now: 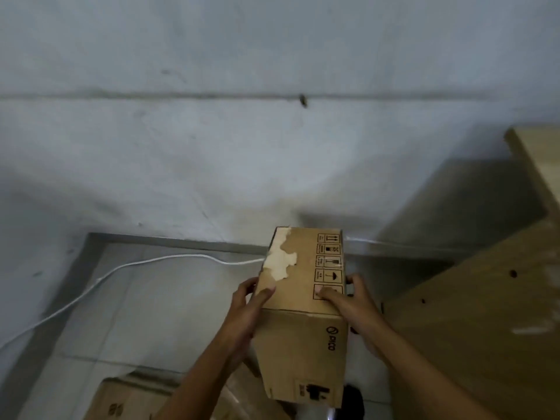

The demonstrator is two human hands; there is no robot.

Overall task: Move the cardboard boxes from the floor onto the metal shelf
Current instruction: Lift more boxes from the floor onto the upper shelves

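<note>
Wooden panel (485,313) close right, open floor (136,313) left, cable (91,286) crossing

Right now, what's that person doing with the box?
A person is carrying a cardboard box in the air, gripping it from both sides: the left hand on its left edge, the right hand on its right. Below, near the bottom edge, another box sits on the floor. A white cable runs along the floor by the wall. No metal shelf is in view, so the box is not yet put away.
</note>
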